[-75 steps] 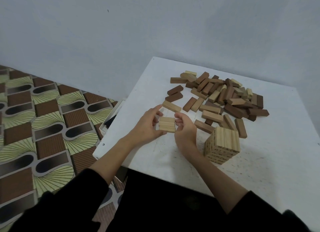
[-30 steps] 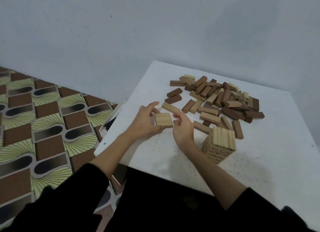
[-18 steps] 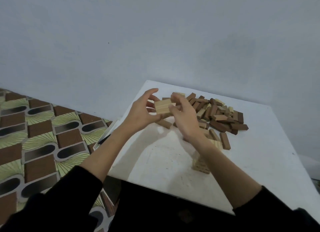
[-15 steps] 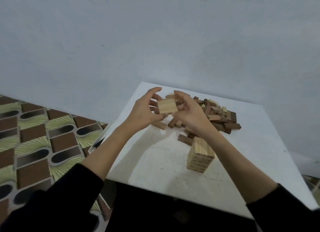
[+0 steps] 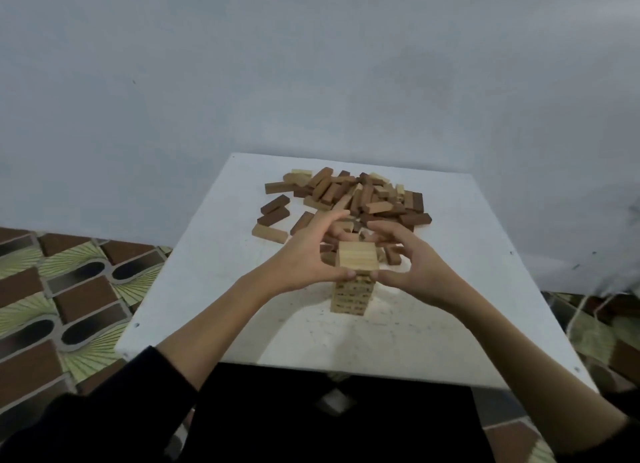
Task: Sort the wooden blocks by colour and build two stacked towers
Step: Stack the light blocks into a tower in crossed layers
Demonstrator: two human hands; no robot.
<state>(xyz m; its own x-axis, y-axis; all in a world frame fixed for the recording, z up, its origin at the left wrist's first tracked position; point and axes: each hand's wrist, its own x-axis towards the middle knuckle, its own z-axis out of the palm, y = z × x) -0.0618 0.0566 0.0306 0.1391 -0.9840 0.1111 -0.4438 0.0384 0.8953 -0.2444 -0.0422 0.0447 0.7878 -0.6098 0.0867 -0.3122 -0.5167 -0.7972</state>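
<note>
White table (image 5: 467, 254) carried a pale tower (image 5: 351, 294) near its front edge. Both hands, left (image 5: 304, 258) and right (image 5: 412, 265), gripped a layer (image 5: 357, 260) atop it; squaring and releasing seemed next.

Dim, flat light; soft overall, smeared at right edge

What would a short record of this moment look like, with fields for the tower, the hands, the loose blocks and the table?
tower: pale wooden block tower, upright near the table's front
top layer: square layer of pale wooden blocks, at the tower's top, held on both sides
left hand: left hand, fingers curled on the layer
right hand: right hand, fingers curled on the layer
loose blocks: mixed pile of pale and dark brown wooden blocks, behind the tower
second tower: none visible
table: white square table
</note>
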